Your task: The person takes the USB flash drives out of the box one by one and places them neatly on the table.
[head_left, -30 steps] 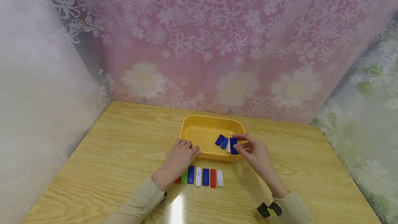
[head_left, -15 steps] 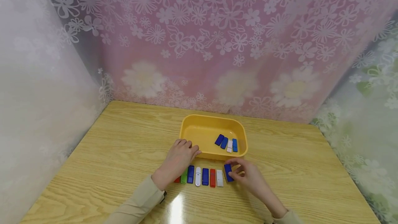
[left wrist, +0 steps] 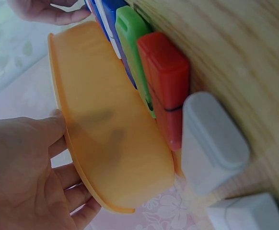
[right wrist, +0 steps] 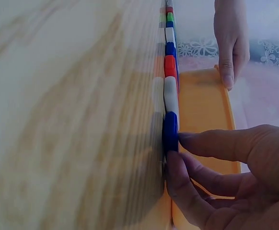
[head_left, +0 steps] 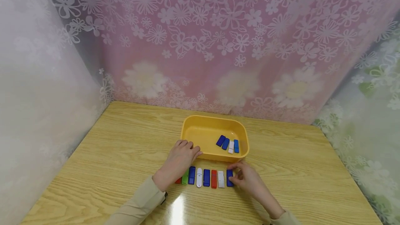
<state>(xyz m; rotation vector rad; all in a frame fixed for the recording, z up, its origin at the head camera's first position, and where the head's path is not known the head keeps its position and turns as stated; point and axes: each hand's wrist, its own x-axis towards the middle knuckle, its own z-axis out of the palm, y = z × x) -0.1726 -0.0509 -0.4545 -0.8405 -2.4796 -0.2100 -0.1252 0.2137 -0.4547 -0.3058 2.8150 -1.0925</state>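
Observation:
My right hand pinches a dark blue USB flash drive between thumb and fingertips at the right end of a row on the table. In the right wrist view that blue drive stands beside a white flash drive. The fingers of my left hand hook over the near left rim of a yellow plastic bin, the thumb on the near side. Inside the bin's right part lie several more drives, among them a white one and a light blue one.
The row runs leftward through a red drive, a white rounded one and a green one. Its left end, hidden under my left forearm, shows two whitish pieces, including a grey-white one. A floral curtain hangs behind the wooden table.
My right hand has brought the dark blue flash drive from the bin down to the row's right end and straightened it beside the white one. My left hand has stayed on the rim.

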